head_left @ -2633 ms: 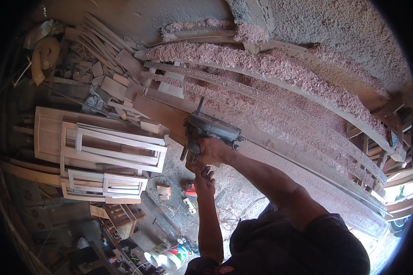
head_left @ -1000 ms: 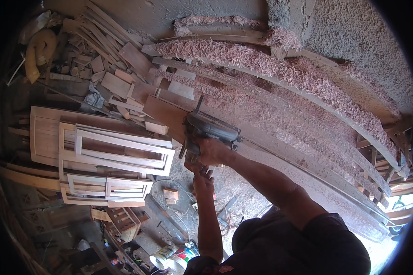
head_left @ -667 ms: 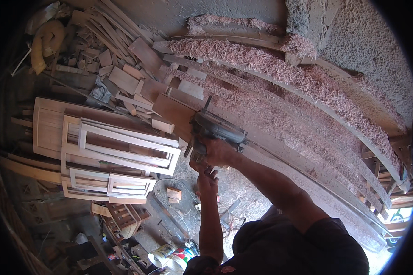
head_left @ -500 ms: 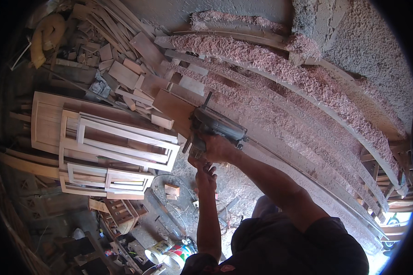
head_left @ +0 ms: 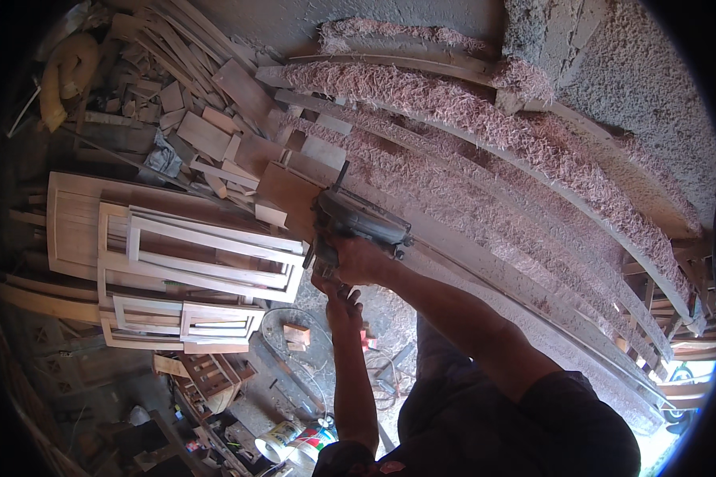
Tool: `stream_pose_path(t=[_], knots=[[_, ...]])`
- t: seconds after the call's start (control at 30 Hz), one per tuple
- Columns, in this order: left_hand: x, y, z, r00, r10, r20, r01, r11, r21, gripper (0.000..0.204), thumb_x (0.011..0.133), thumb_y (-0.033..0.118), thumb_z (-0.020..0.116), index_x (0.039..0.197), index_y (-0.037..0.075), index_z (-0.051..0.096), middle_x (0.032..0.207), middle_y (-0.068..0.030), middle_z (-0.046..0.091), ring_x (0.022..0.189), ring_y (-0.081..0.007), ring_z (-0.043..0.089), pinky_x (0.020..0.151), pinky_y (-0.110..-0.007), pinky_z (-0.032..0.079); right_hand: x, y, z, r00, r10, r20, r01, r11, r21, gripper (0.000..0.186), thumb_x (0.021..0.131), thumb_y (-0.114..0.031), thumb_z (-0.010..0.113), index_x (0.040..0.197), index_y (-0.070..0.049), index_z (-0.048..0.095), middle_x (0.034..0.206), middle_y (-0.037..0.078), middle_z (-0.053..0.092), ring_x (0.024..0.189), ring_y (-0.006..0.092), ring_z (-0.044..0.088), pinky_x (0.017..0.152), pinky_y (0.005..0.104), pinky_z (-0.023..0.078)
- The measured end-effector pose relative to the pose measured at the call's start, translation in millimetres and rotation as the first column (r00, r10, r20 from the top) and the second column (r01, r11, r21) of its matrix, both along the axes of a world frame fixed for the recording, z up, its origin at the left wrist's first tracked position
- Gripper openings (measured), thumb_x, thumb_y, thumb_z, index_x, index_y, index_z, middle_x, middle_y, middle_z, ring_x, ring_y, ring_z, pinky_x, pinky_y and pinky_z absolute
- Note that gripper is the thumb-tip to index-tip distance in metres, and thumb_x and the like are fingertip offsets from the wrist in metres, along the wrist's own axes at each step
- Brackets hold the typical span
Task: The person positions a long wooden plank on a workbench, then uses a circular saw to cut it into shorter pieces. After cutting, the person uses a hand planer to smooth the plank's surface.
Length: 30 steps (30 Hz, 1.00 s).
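The power planer (head_left: 363, 221) and both hands have slid a bit to the left since half a second ago, closer to the left end of the brown board (head_left: 286, 193). The rest of the view has tipped only a little.

The right hand (head_left: 359, 261) is wrapped around the handle of the dark planer. The left hand (head_left: 343, 308) is just below it, up against the near side of the planer, with some fingers curled. I cannot tell how tightly it grips. The planer sits just past the right hand and looks to be on top of the board. A bare piece of the board shows ahead and to the left of the hands.

Fluffy pink shavings (head_left: 453, 115) lie thick on the long beams past the hands and to their right. Left of the hands, pale window frames (head_left: 207, 276) lie in a pile. Farther ahead on that side are wood scraps (head_left: 207, 137) and a fat yellow hose (head_left: 53, 99). Nearer than the left hand, and off to its left, a wood block (head_left: 297, 334) and two buckets (head_left: 278, 440) are on the floor.
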State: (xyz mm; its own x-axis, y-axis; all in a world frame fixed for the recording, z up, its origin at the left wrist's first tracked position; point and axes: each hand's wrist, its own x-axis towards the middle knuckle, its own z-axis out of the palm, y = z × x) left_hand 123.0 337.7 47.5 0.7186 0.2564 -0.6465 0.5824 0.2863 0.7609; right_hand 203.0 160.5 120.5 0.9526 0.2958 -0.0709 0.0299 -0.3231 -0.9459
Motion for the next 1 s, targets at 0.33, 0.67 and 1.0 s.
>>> stream_pose_path(t=[0.33, 0.67, 1.0], knots=[[27, 19, -1, 0.999, -0.017, 0.052, 0.018, 0.999, -0.03, 0.071, 0.099, 0.072, 0.049, 0.141, 0.014, 0.052, 0.127, -0.0034, 0.062, 0.094, -0.0176, 0.052, 0.065, -0.03, 0.035, 29, 20, -4, 1.0, 0.017, -0.018, -0.018, 1.0, -0.021, 0.071, 0.078, -0.012, 0.068, 0.145, -0.007, 0.047, 0.107, 0.029, 0.071, 0.1, 0.0447, 0.071, 0.086, 0.0522, 0.059], [59, 28, 5, 0.998, 0.055, -0.011, -0.055, 0.998, 0.013, 0.069, 0.099, 0.071, 0.049, 0.136, 0.013, 0.054, 0.123, -0.0049, 0.061, 0.093, -0.0185, 0.052, 0.068, -0.032, 0.036, 62, 44, -11, 0.999, 0.013, -0.033, -0.014, 0.999, -0.046, 0.069, 0.082, -0.013, 0.066, 0.148, -0.01, 0.048, 0.111, 0.03, 0.07, 0.103, 0.0456, 0.07, 0.089, 0.0527, 0.058], [89, 46, 4, 0.998, 0.061, 0.008, -0.06, 0.998, -0.003, 0.069, 0.1, 0.07, 0.05, 0.131, 0.009, 0.056, 0.117, -0.0054, 0.061, 0.092, -0.0184, 0.056, 0.065, -0.031, 0.038, 93, 62, -10, 1.0, 0.01, -0.019, -0.011, 0.999, -0.05, 0.073, 0.081, -0.01, 0.063, 0.151, -0.011, 0.045, 0.109, 0.032, 0.071, 0.101, 0.0464, 0.071, 0.089, 0.0518, 0.058]])
